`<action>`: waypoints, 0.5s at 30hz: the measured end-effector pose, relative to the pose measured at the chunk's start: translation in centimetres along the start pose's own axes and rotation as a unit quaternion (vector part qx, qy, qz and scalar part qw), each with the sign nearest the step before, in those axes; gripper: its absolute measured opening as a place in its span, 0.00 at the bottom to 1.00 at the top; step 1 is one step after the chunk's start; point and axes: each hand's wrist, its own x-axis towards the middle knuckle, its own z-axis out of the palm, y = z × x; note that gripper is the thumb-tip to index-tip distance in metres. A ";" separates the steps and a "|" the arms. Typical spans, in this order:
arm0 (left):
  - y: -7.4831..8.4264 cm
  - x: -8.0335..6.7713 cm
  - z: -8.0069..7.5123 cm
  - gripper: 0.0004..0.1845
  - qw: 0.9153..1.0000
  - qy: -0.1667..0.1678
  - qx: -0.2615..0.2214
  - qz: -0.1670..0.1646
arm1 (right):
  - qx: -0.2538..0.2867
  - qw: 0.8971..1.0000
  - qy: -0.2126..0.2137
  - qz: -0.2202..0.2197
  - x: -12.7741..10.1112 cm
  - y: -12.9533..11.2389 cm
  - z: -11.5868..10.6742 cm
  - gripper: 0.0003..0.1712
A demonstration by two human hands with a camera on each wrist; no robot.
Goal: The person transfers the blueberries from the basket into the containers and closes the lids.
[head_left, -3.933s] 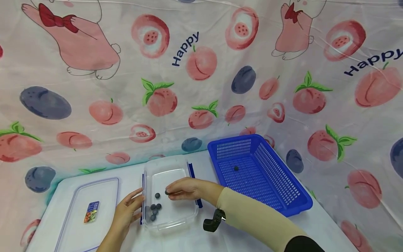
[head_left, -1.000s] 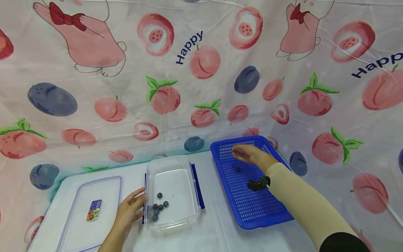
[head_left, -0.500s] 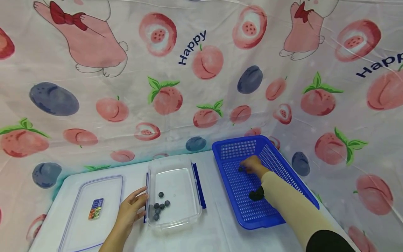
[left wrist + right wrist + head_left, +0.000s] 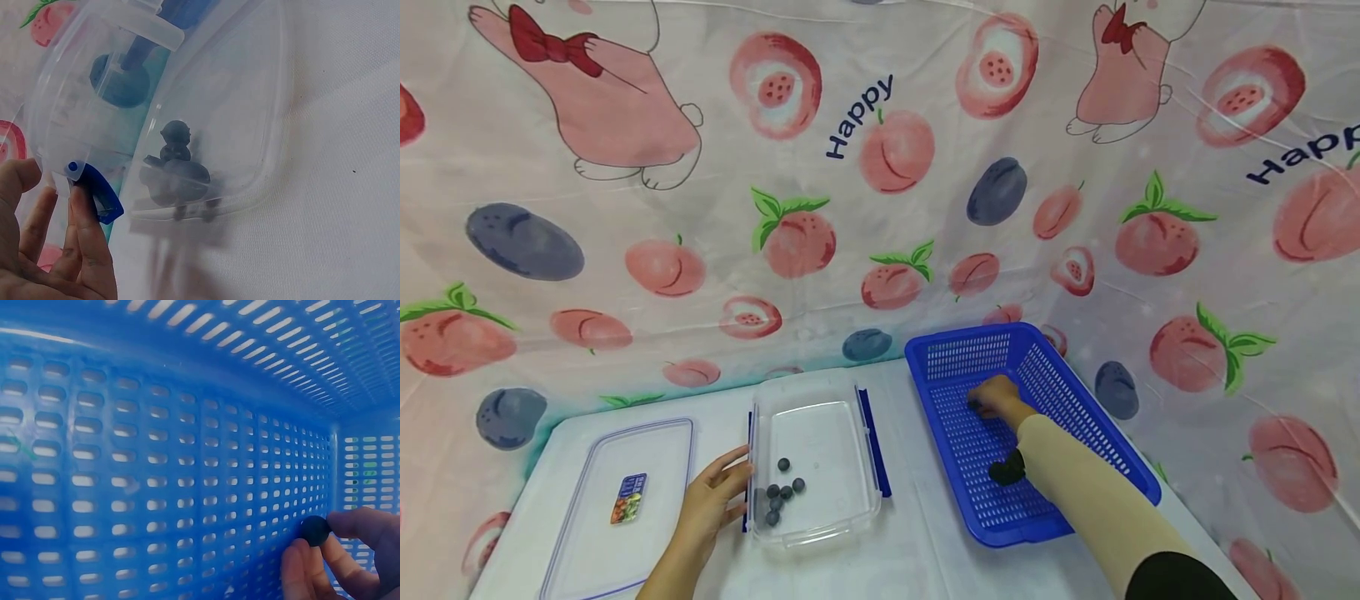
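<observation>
My right hand (image 4: 990,399) is down inside the blue basket (image 4: 970,354), near its back. Its thumb and fingers pinch a small dark ball (image 4: 314,530) against the basket (image 4: 156,456) floor; in the head view the ball (image 4: 973,405) just shows at the fingertips. Several more dark balls (image 4: 778,492) lie in the front left of the clear plastic container (image 4: 805,387). My left hand (image 4: 718,496) rests with straight fingers (image 4: 87,250) against the container's left side, at its blue latch (image 4: 97,194). The balls (image 4: 178,175) show through the container wall (image 4: 250,81).
A clear lid (image 4: 640,450) with a small coloured sticker (image 4: 627,498) lies flat at the left of the white table (image 4: 917,550). A fruit-print cloth (image 4: 880,208) hangs close behind and to the right. A black wrist strap (image 4: 1006,471) sits on my right forearm.
My right hand left the clear container, crossed over to the basket and came down on the lone ball there, which it now pinches. My left hand has stayed at the container.
</observation>
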 end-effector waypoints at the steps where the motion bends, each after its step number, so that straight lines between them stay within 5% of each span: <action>1: 0.0 0.0 0.0 0.29 1.000 0.000 0.000 0.000 | 0.005 1.000 0.000 0.002 0.0 0.0 0.0 0.06; 8: 0.0 0.0 0.0 0.30 1.000 0.000 -0.003 0.001 | 0.036 0.999 -0.001 0.004 0.0 0.1 0.1 0.06; 15: 0.1 0.0 0.0 0.30 1.000 0.002 -0.003 0.002 | 0.156 0.983 -0.090 0.019 -1.4 -0.3 0.0 0.05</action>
